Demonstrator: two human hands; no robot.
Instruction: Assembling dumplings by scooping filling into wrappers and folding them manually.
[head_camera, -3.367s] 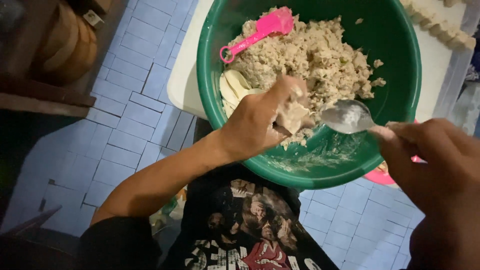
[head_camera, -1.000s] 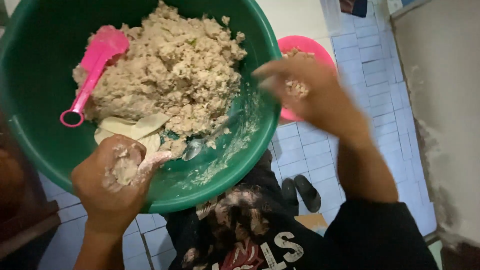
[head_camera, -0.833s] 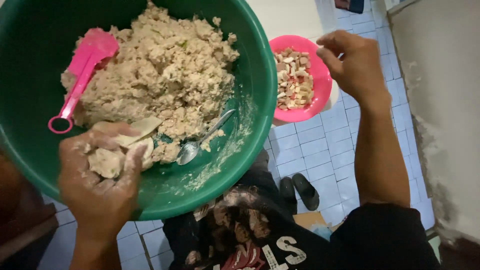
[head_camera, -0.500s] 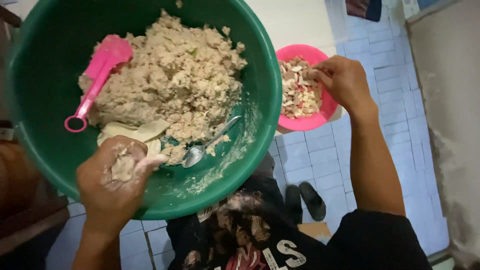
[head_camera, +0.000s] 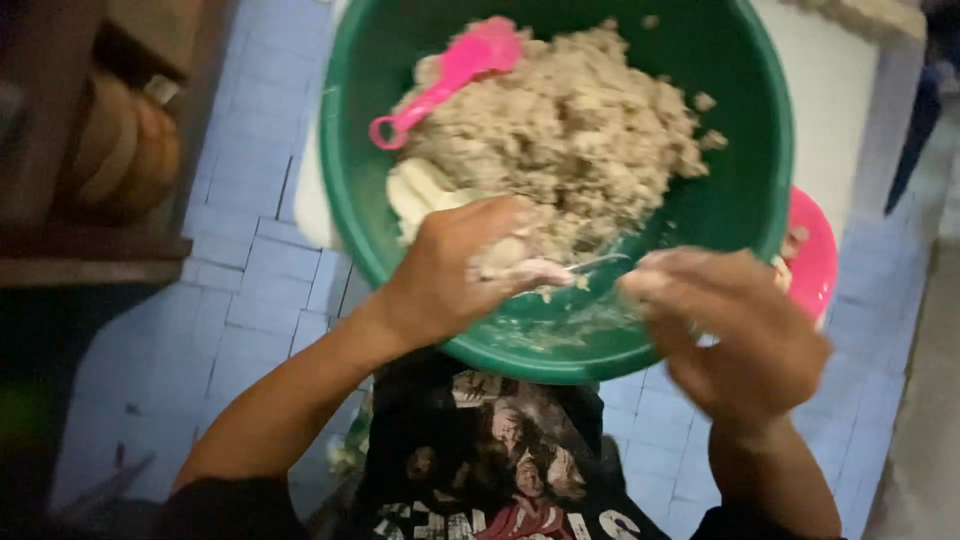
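With most of the beige filling (head_camera: 565, 130) still heaped in the green bowl (head_camera: 745, 150), the left hand (head_camera: 450, 270) cups a filled wrapper (head_camera: 515, 268) at 6 o'clock, the right hand (head_camera: 740, 340) closed around a spoon (head_camera: 590, 266).

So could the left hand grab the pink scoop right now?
Probably yes. The left hand is over the green bowl, and the pink scoop lies uncovered on the mix beyond its fingers. But it already holds a lump.
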